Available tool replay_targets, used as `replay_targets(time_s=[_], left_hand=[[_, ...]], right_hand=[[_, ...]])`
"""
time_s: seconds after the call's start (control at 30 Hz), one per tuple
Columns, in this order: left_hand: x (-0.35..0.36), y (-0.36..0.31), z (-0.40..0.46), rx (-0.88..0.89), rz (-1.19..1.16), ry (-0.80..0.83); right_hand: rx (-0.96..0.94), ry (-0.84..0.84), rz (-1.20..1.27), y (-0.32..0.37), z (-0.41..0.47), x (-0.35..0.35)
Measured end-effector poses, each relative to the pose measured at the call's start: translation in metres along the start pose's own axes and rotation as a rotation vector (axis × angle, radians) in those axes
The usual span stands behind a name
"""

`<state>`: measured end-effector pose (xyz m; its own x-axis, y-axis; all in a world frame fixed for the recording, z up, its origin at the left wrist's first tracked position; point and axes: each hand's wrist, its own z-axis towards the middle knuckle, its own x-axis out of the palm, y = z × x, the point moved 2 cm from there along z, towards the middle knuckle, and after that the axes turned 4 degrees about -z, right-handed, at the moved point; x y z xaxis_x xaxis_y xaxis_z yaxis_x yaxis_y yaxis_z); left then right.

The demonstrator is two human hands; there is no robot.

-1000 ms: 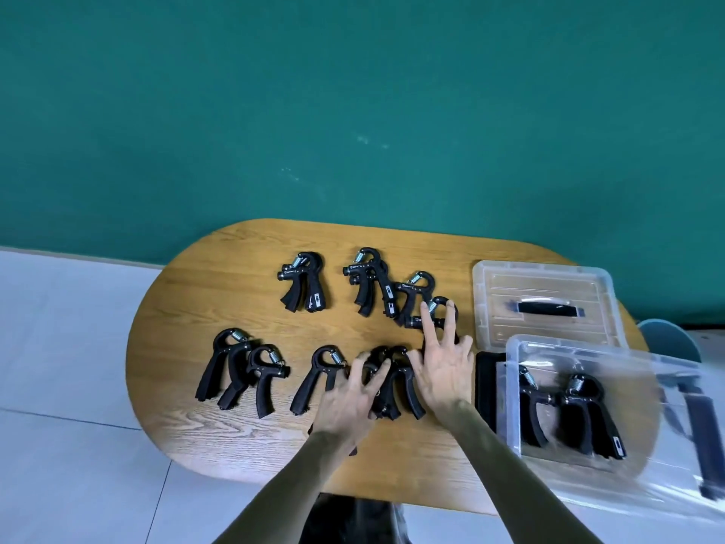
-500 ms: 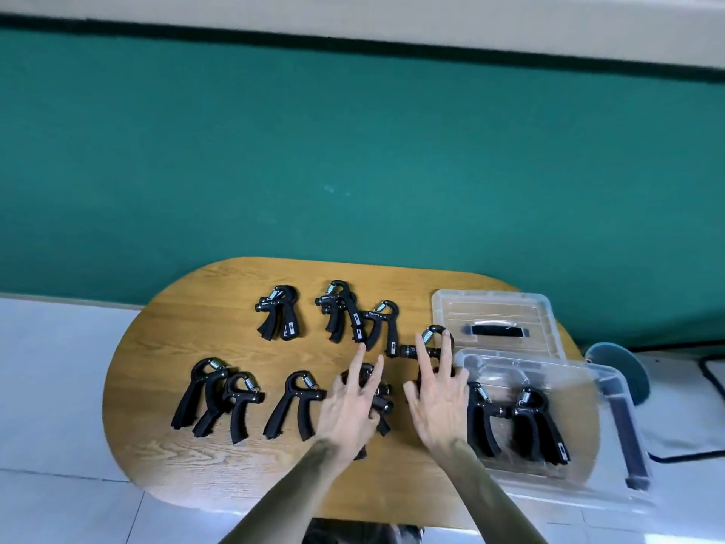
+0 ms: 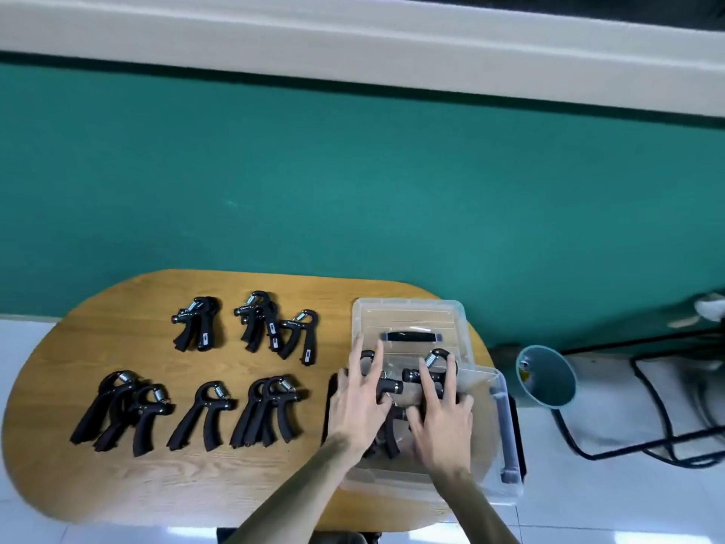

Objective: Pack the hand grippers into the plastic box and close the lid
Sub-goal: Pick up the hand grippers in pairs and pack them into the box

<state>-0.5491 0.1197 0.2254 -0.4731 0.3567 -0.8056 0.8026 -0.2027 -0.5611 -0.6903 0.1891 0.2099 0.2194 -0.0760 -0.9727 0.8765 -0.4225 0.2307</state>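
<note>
Reaching into the clear plastic storage box at the right end of the oval wooden surface, both bare hands rest flat over black spring-loaded hand grippers. The left hand has its fingers spread apart and pressed down on one black gripper with a round knob, its grip loose rather than curled around it. The right hand is likewise splayed, fingers laid over a second black gripper with a silver coil spring that shows above the fingertips; whether it pinches that gripper underneath cannot be told. More dark handles lie inside the box between the wrists.

Just behind the box lies the transparent lid with a black carry handle, flat on the surface and touching the box's far edge.

To the left, loose grippers sit in two rows: three far ones and a nearer row of several, some overlapping. A teal round stool seat stands off the right end, with black cables on the white floor.
</note>
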Motion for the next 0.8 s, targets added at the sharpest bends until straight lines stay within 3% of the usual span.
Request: replay_targets(time_s=[0.33,0.8], left_hand=[[0.076,-0.036,-0.025,-0.050,0.053,0.133],[0.149,0.011,0.005,-0.240,0.049,0.272]], right_hand=[[-0.013,0.169,0.070,-0.090,-0.031,0.023],[-0.048,0.462,0.009,-0.110,0.004,0.095]])
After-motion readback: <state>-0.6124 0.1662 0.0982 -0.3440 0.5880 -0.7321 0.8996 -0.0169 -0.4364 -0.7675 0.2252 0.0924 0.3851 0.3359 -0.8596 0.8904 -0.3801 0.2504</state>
